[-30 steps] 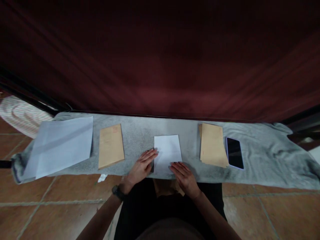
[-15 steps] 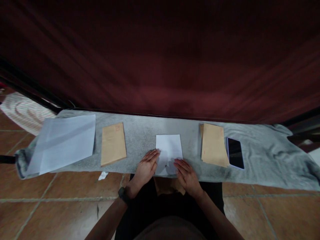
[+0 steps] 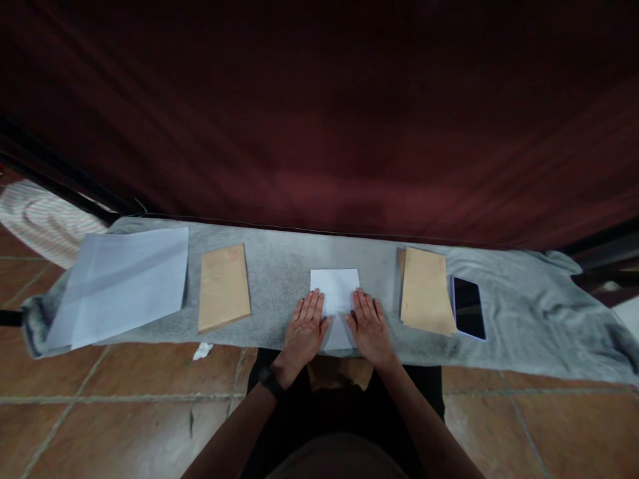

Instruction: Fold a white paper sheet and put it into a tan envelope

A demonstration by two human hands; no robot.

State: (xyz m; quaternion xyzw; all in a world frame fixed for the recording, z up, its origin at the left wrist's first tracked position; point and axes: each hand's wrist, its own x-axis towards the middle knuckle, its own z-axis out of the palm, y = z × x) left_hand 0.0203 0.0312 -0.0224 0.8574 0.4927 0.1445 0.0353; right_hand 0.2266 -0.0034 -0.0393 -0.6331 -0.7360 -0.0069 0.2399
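Observation:
A white sheet of paper (image 3: 335, 286), seemingly folded, lies flat on the grey cloth just in front of me. My left hand (image 3: 305, 326) rests flat over its left edge, fingers stretched out and pointing away from me. Over the right edge lies my right hand (image 3: 370, 326), palm down with its fingers straight. Both thumbs point inward across the paper, a small gap between them. Neither hand grips anything. The paper's side edges are partly hidden under the hands.
Grey cloth (image 3: 279, 266) covers the narrow surface. Large white sheets (image 3: 130, 279) lie far left, then a brown envelope stack (image 3: 224, 289). On the right are more brown envelopes (image 3: 426, 293) and a phone (image 3: 468, 307). A dark red curtain (image 3: 319, 133) hangs behind. Scrap paper (image 3: 202, 350) shows on the tiled floor.
Both hands have turned and flattened onto the paper, fingertips now pointing forward. The right hand has moved slightly forward along the paper's edge. The paper has hardly shifted.

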